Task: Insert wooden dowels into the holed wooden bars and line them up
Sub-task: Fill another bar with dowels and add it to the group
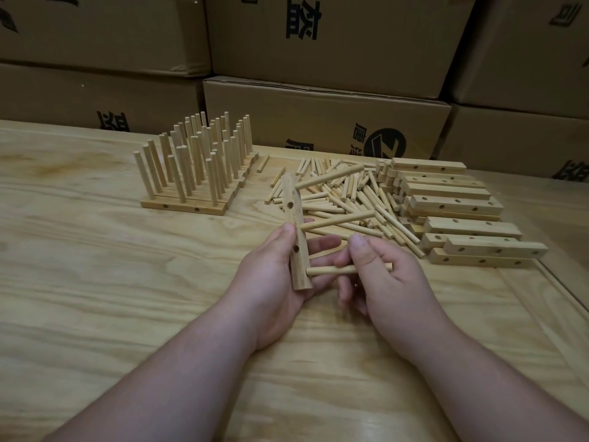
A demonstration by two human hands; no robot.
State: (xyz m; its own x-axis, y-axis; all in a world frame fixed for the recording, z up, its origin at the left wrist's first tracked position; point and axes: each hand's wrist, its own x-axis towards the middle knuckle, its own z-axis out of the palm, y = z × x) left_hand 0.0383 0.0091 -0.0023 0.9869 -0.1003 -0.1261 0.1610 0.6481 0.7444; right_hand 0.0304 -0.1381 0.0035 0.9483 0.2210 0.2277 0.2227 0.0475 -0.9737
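Centrally, left hand point(274, 279) curled around pale holed wooden bar point(296, 234) carrying two dowels, right hand point(385, 279) pinching third round wooden dowel point(328, 270) at bar's near end, loose dowel pile point(344, 193) at 1 o'clock, finished pegged bars point(194, 173) at 11 o'clock on bench point(95, 266).

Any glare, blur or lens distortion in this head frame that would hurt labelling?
Head view: soft glare on the table near the bottom edge; wide-angle bending curves the cardboard boxes; corners darken; the loose bars look slightly smeared; both hands are sharp enough.

Pale matt wood dowels point(347, 199), bars point(455, 204), glossy grained table point(95, 282); cardboard boxes point(325, 119).
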